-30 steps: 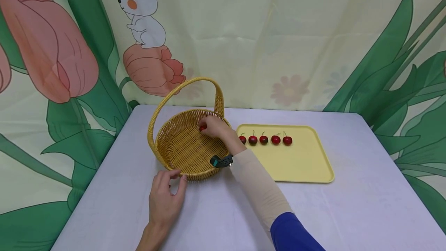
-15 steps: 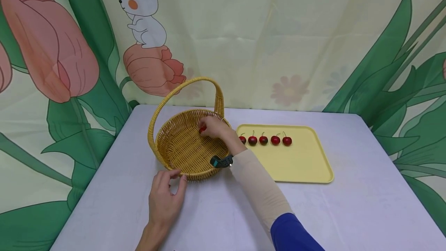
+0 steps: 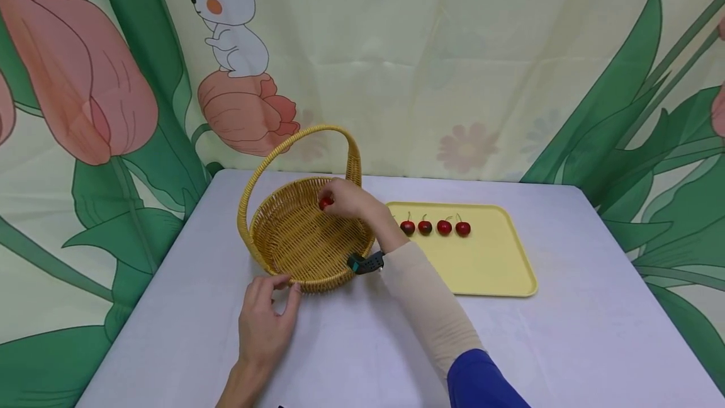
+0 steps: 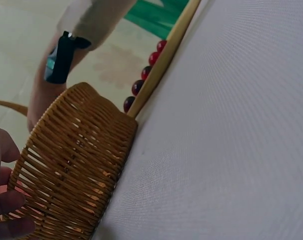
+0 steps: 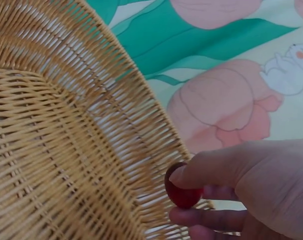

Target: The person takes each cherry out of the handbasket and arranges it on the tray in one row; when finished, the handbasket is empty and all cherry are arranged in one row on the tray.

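My right hand (image 3: pixel 347 199) pinches a dark red cherry (image 5: pixel 184 192) between thumb and fingers, inside the far right part of a round wicker basket (image 3: pixel 306 241). In the right wrist view the cherry is in front of the basket's slatted wall, beneath the thumb tip. At the near rim, my left hand (image 3: pixel 266 313) holds on lightly with its thumb and fingers; the left wrist view puts some fingers (image 4: pixel 9 202) against the outside wall. Several stemmed cherries (image 3: pixel 444 227) lie in a row on a yellow tray (image 3: pixel 498 263); the leftmost is mostly behind my right forearm.
A tall arched handle (image 3: pixel 266 172) rises over the basket. The tray stands right of it, partly under my right sleeve (image 3: pixel 433 304). A white cloth (image 3: pixel 595 320) covers the table, and a printed curtain (image 3: pixel 396 68) hangs behind its far edge.
My right hand has risen slightly toward the back of the basket, still pinching the cherry. The left hand stays at the rim, and the head view has shifted a little.
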The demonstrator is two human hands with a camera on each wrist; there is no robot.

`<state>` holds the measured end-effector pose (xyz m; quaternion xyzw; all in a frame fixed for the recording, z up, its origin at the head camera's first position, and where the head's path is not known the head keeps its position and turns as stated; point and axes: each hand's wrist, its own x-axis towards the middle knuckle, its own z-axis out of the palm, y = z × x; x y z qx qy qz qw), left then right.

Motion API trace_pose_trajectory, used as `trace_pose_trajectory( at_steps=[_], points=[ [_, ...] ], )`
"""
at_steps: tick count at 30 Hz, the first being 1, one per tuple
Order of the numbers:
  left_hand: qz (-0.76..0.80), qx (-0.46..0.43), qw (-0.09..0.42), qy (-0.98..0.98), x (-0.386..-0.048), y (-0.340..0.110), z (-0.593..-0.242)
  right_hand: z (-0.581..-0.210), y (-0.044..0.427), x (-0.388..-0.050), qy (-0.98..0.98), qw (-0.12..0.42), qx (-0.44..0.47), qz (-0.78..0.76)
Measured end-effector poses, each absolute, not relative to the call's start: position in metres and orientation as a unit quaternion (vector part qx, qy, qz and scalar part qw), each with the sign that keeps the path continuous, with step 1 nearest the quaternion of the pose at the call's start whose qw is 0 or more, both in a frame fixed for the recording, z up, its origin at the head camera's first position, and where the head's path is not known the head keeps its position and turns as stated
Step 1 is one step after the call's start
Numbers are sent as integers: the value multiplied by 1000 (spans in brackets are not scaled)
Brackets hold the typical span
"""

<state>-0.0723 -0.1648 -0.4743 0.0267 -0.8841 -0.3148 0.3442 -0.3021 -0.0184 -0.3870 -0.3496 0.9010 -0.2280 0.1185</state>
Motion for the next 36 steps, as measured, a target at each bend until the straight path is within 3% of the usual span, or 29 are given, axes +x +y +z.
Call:
trace_pose_trajectory(
  at_steps=[12,24,36],
  points=[
    [-324,23,349,-879,-72,-166,-474,-372,7,-289,885,111,-364,-268],
    [-325,28,342,-881,-73,-165,-476,-363,46,-269,884,69,-348,-306],
    [-333,28,341,-879,-73,-164,-477,-369,97,-254,885,59,-317,-335]
  ],
)
